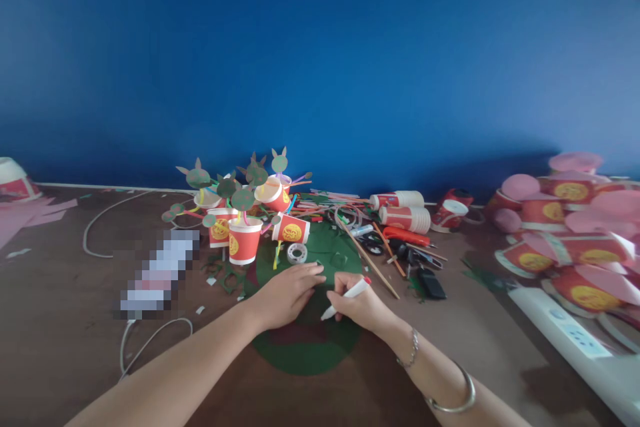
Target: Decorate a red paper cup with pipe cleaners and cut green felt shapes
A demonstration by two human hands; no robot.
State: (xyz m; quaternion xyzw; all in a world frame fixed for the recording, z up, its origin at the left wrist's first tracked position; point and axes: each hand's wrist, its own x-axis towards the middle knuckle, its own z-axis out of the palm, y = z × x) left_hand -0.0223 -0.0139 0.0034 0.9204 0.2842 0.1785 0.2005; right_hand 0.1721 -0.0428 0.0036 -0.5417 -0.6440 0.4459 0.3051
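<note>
My right hand [357, 303] is closed round a white marker [353, 293] with a red end, its tip pointing down and left close to the green mat [320, 350]. To its left, my left hand [287, 293] lies low over the mat, fingers reaching right and palm down. Whether anything is under that palm is hidden. A white roll of tape [297, 253] sits just beyond my left hand. Behind it stand and lie red paper cups [244, 243] with green round heads on thin stems.
Left is a pixelated device [160, 273] with a white cable. Back right are stacked cups [405, 219], sticks [370, 260], an orange tool [406, 236] and a black object [431, 283]. Far right are cups with pink discs [520, 187] and a white power strip [560, 330].
</note>
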